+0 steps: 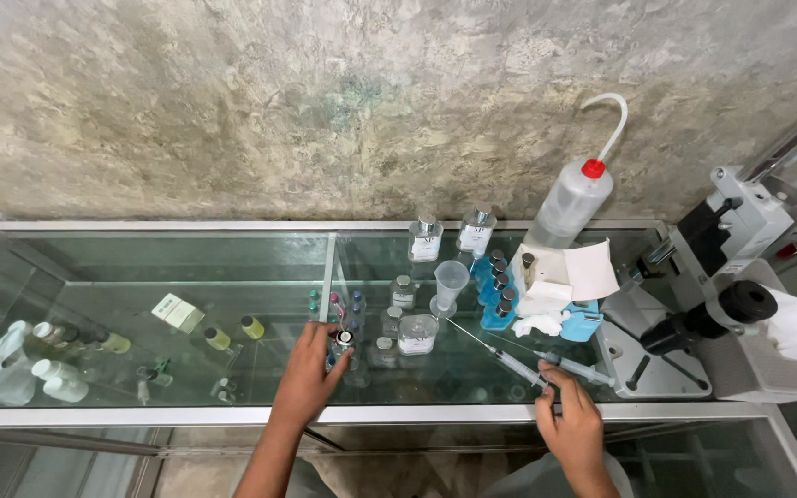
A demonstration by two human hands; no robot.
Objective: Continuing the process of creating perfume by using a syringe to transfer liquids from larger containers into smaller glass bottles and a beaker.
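I look down at a glass-topped counter [186,277] set against a rough grey wall [232,101]. My left hand [309,373] reaches over the near edge of the glass, fingers curled round a small vial with a dark cap [342,342], which stands near the middle of the counter among a cluster of little bottles with coloured caps [334,302]. My right hand [569,420] rests at the near edge further right, fingers closed on the plunger end of a syringe [520,367] whose long needle points away toward the far left. A second syringe [576,366] lies just beside it on the glass. Beyond the vial stand a small clear jar with a white label [417,334] and a clear plastic measuring cup [450,286]. Further right sit a blue rack of dark-capped bottles [495,288], crumpled white paper [555,281] and a wash bottle with a red cap and bent spout [574,198]. A microscope [721,277] stands at the right end.
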